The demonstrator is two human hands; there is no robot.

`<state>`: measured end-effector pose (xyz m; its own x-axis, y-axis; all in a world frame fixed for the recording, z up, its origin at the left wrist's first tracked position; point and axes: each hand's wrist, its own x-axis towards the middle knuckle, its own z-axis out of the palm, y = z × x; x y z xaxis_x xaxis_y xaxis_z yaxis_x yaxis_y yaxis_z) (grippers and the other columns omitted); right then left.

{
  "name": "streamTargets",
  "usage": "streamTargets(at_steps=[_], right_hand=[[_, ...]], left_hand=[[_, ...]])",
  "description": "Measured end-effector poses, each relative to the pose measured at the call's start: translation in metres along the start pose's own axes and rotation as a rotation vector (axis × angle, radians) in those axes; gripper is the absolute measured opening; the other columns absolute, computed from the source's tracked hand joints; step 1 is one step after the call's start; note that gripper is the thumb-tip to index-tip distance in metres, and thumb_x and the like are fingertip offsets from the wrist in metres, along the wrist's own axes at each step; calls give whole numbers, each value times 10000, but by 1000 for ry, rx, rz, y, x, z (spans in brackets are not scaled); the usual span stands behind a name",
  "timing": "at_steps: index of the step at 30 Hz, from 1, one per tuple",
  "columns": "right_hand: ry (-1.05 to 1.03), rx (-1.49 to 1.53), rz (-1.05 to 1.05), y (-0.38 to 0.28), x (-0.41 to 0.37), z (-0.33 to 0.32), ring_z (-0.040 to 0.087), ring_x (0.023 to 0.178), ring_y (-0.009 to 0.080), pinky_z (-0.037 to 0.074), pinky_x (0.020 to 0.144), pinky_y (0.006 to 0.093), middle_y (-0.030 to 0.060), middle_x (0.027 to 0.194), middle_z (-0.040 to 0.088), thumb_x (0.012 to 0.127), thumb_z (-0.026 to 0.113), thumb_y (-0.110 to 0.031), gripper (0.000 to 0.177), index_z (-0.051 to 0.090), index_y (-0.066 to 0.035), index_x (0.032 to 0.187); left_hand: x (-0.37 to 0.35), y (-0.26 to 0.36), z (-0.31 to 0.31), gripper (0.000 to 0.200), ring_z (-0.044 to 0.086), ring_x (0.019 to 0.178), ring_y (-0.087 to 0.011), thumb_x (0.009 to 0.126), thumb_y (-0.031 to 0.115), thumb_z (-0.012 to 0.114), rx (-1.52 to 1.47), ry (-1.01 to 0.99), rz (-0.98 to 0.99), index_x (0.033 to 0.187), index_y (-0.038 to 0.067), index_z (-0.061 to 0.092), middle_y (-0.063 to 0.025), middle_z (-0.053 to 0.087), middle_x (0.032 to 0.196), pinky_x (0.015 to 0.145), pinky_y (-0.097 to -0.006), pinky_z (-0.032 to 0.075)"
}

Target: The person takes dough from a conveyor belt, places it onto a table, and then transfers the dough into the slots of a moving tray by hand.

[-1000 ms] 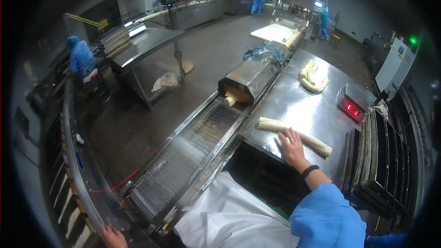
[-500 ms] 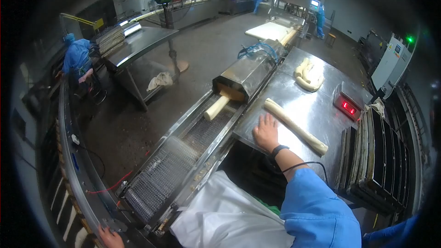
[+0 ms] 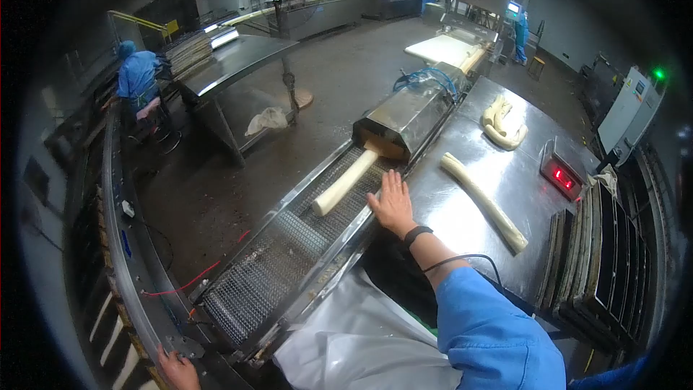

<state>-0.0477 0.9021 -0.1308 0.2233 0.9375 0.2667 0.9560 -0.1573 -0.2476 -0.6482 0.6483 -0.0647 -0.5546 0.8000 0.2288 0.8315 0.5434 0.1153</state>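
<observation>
My right hand [image 3: 393, 207] is stretched flat with its fingers apart, over the near side rail of the mesh conveyor [image 3: 253, 278]. It holds nothing. A pale dough roll [image 3: 345, 184] lies on the mesh, coming out from under the metal hood [image 3: 408, 112], just left of my fingertips. Another long dough roll [image 3: 484, 202] lies on the steel table [image 3: 440, 231] to the right of my hand. At the lower left, my left hand [image 3: 177, 370] rests on the edge of a dark metal rail [image 3: 123, 260], its fingers extended; part of it is cut off by the frame.
A folded dough piece [image 3: 503, 126] lies farther back on the table, beside a scale [image 3: 563, 172] with red digits. Stacked trays [image 3: 599, 260] stand at the right. A person in blue [image 3: 138, 76] is at the left, near another steel table [image 3: 238, 61]. Others stand far back.
My right hand has moved left from beside the table's dough roll to the conveyor rail. More of the conveyor's dough roll has come out of the hood. The view has shifted slightly.
</observation>
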Motion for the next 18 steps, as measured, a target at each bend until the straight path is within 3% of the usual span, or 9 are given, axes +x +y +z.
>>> streamTargets(at_steps=[2,3,5,8,12,15,18], right_hand=[[-25,-37,-71,-19,3,4,193,1463,311,126,1194,461,182,1564,243,933,439,-353,672,289,15,1475],[-50,-77,-141,-31,5,7,187,1465,311,117,1196,467,174,1561,256,906,463,-279,658,294,9,1474],[-35,-4,-299,-41,8,4,196,1461,323,119,1196,476,165,1547,288,808,503,-95,685,322,-20,1464],[-82,93,-561,-48,16,17,251,1438,347,173,1180,491,170,1531,314,701,547,25,790,340,-58,1460],[-243,74,-675,-96,7,1,265,1433,342,220,1164,514,145,1487,382,711,590,11,738,382,-41,1417],[-218,150,-761,-139,-8,4,410,1328,326,222,1163,507,142,1332,512,726,630,-26,604,469,-54,1307],[-105,113,-865,-171,-27,14,530,1136,295,319,1066,477,126,1084,593,816,573,-131,300,566,-80,1111]], left_hand=[[-6,16,-20,245,434,1306,-334,750,-50,611,55,-52,23,990,-78,650,-187,422,1438,1065,-405,388],[-2,2,-8,245,434,1306,-334,750,-50,611,60,-50,-8,990,-78,650,-187,422,1438,1065,-405,388],[7,-36,30,294,418,1296,-399,703,-51,604,-31,59,129,995,-65,633,-222,435,1411,1072,-441,367],[6,-27,26,226,421,1295,-387,704,-38,615,-62,81,133,925,-71,646,-222,446,1400,1072,-434,368],[6,-22,16,184,430,1285,-387,706,-33,605,-105,79,124,880,-65,653,-225,460,1382,1067,-431,373],[10,-25,21,167,437,1279,-386,707,-34,593,-120,95,123,859,-62,654,-224,466,1376,1060,-431,379],[8,-26,19,161,447,1271,-384,709,-35,589,-110,112,121,854,-55,655,-221,475,1368,1052,-432,388]])
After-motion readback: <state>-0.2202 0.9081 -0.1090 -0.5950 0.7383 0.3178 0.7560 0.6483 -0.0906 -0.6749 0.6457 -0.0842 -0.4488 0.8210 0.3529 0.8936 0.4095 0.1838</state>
